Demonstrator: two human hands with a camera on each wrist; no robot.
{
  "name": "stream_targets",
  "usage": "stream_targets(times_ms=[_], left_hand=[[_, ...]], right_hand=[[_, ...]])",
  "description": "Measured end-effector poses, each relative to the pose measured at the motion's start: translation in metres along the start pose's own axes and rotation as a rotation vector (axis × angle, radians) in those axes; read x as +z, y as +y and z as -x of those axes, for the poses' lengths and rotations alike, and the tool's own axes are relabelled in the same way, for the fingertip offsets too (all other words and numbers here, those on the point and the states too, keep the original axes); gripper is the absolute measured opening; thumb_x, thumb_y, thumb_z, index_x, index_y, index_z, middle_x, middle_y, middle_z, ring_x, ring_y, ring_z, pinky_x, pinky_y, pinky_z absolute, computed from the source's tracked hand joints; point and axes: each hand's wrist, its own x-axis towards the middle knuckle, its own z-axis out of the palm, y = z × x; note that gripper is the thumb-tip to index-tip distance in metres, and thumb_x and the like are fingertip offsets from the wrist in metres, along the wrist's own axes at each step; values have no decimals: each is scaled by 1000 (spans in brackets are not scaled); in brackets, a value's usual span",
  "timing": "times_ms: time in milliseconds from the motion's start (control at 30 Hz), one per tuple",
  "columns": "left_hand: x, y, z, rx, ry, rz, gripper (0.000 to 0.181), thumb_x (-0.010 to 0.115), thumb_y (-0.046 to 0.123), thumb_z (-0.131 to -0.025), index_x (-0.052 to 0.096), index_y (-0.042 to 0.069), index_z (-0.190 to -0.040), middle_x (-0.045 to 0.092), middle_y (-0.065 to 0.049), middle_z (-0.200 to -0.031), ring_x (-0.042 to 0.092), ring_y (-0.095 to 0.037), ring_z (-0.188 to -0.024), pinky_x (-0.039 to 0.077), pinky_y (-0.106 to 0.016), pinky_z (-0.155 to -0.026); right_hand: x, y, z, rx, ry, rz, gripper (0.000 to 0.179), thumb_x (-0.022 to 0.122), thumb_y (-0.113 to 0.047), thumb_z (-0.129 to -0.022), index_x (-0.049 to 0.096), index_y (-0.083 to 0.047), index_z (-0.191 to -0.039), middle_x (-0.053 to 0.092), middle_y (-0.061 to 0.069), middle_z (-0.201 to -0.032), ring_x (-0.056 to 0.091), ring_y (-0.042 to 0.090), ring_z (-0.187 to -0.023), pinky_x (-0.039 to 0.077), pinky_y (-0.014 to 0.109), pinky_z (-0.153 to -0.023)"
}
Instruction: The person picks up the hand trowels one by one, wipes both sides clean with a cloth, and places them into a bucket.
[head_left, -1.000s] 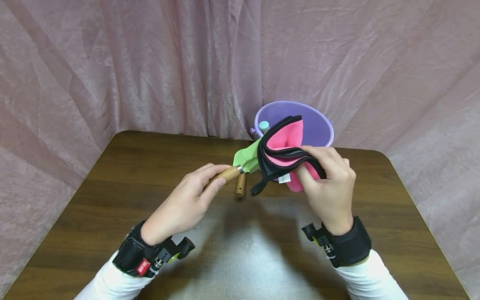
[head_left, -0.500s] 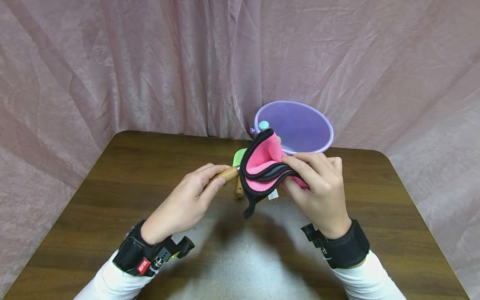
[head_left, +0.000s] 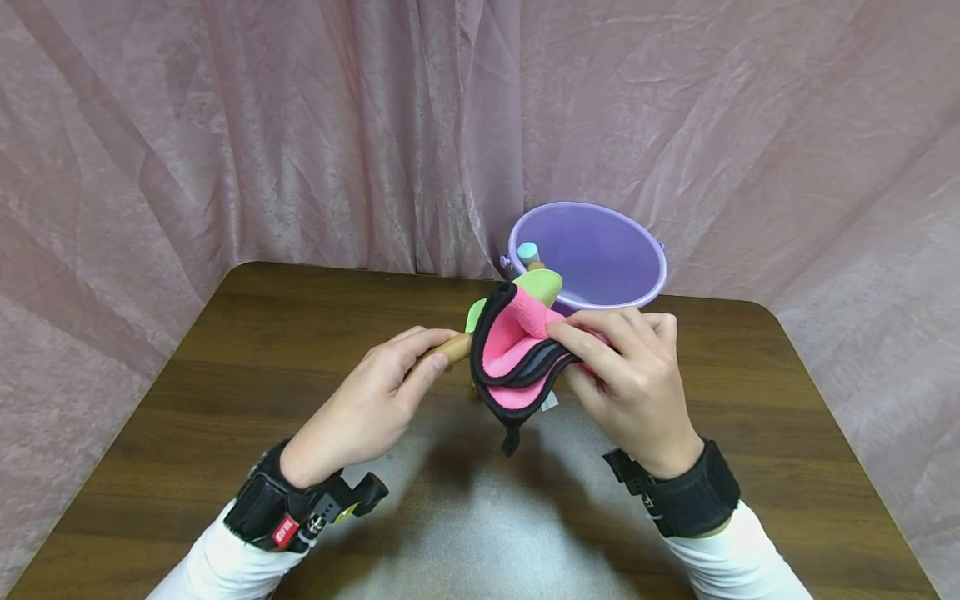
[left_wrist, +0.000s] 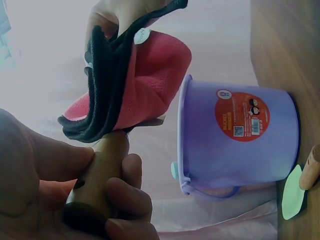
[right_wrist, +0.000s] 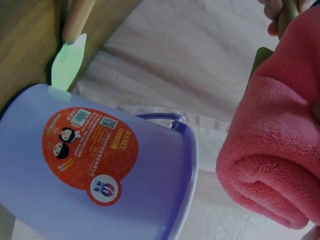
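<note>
My left hand (head_left: 371, 400) grips the wooden handle (left_wrist: 107, 160) of a garden trowel with a green blade (head_left: 543, 286). A folded pink cloth (head_left: 517, 329) with black edging, a hanging loop and a white tag lies around the lower part of that blade, hiding the neck. My right hand (head_left: 633, 379) pinches the cloth at its right side, fingers bent over the folds. Beyond the cloth the blade's tip shows in the head view. In the right wrist view the cloth's pink face (right_wrist: 280, 140) covers most of the blade.
Behind the hands stands a purple bucket (left_wrist: 205, 135) with a red label. A tool handle with a light blue end (head_left: 528, 252) sticks up at its left rim. A second green-bladed tool (right_wrist: 69, 62) with a wooden handle lies on the wooden table (head_left: 247, 358) beside the bucket.
My right hand has moved left and slightly down with the cloth, from the upper blade towards the handle. More of the blade's tip shows. The left hand has stayed in place.
</note>
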Motion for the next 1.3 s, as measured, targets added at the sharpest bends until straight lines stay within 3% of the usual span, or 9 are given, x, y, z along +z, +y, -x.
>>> stream_targets(times_ms=[467,700,1000,1300], left_hand=[[-1,1,0,-10,0,-15,27,51,17,-105,63,14,-129,56,4,-100,52,-13,-83,43,-32,-72],[-2,1,1,-13,0,-18,27,51,18,-105,62,16,-129,54,3,-96,50,-13,-81,42,-32,-70],[-4,1,1,-14,6,3,28,49,18,-105,62,16,-130,53,3,-95,49,-14,-79,41,-31,-67],[-5,1,1,-16,13,12,28,49,20,-106,63,18,-129,54,2,-96,50,-14,-81,42,-32,-70]], right_hand=[[-2,0,0,184,95,-10,21,72,-5,-78,77,-4,-99,68,14,-89,63,30,-79,28,49,-67],[-7,1,-2,313,115,-11,18,76,-5,-78,77,-3,-96,70,11,-88,65,23,-82,29,40,-69],[-13,-4,-13,434,148,2,17,76,-1,-79,75,1,-96,70,14,-86,63,24,-79,25,33,-62],[-15,1,-13,565,147,-8,17,73,4,-81,73,7,-98,68,17,-83,56,18,-73,37,19,-66]])
